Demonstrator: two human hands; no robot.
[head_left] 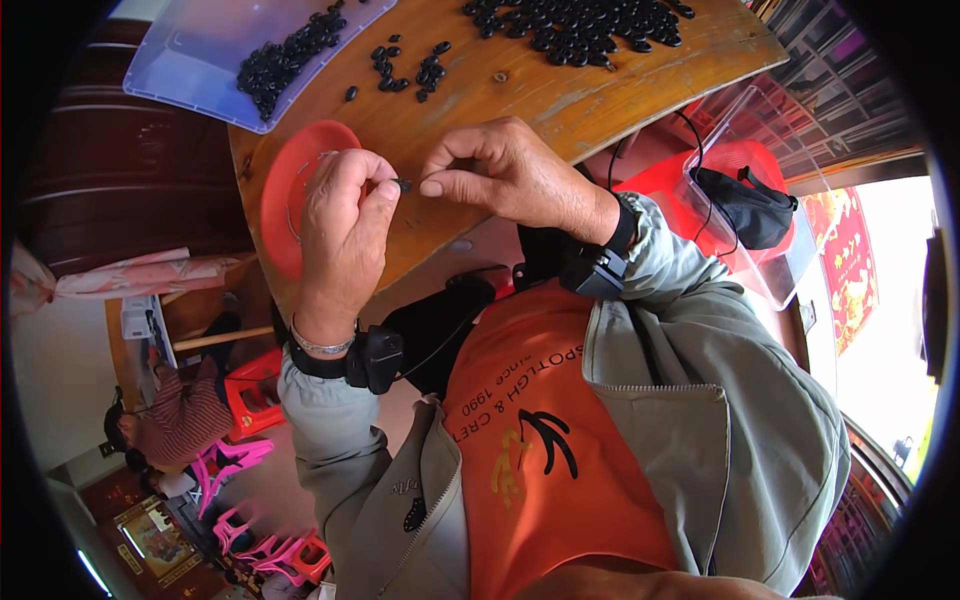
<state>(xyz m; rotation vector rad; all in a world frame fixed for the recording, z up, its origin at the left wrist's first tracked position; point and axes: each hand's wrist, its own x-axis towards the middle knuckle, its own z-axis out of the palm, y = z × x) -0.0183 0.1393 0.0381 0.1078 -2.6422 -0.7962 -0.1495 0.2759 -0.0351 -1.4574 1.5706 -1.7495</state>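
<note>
My left hand [348, 215] is closed over the near edge of the table, thumb pressed against the fingers. A small dark piece [403, 185] sticks out of that pinch; its exact kind is too small to make out. Facing it, my right hand [515, 175] has thumb and index finger drawn together just beside the piece. Whether something thin lies between those fingertips cannot be seen. Partly behind my left hand lies a round red plate [283, 165] with thin, pale, wire-like bits on it.
The wooden table [450, 110] bears a large heap of shiny black oval pieces [580, 30] and a few loose ones [388, 70]. A clear plastic bin [190, 60] at far left holds more. Right of the table, a black bag [745, 205] sits by a red stool [650, 180].
</note>
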